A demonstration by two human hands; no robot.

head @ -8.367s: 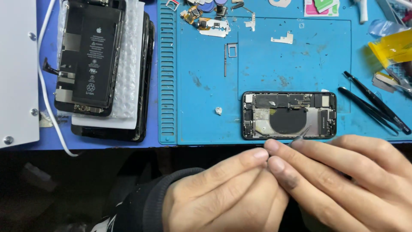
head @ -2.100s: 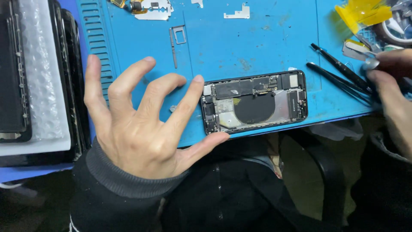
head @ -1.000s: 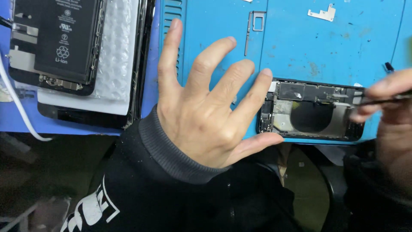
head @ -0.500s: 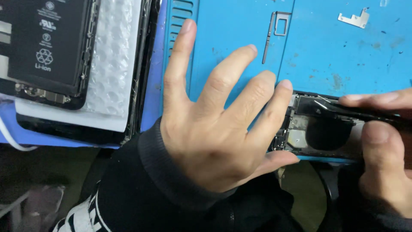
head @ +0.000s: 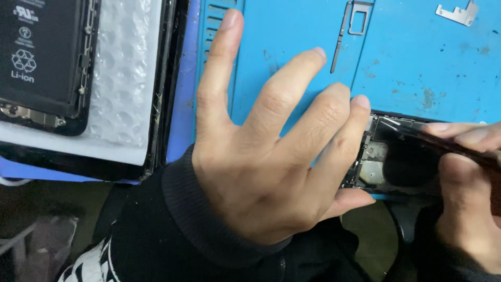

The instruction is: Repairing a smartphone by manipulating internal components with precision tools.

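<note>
We are pinching black tweezers [head: 443,146] in our right hand [head: 464,209], tips over the opened phone [head: 389,169] at the blue mat's [head: 417,68] near edge; left hand [head: 271,156], fingers splayed, is bracing the phone's end.

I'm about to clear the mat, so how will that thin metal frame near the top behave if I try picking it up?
The thin metal frame lies flat on the blue mat, so it's probably hard to pinch and may slide. It looks very light and slender, so likely bendable. Being flat, it shouldn't roll.
</note>
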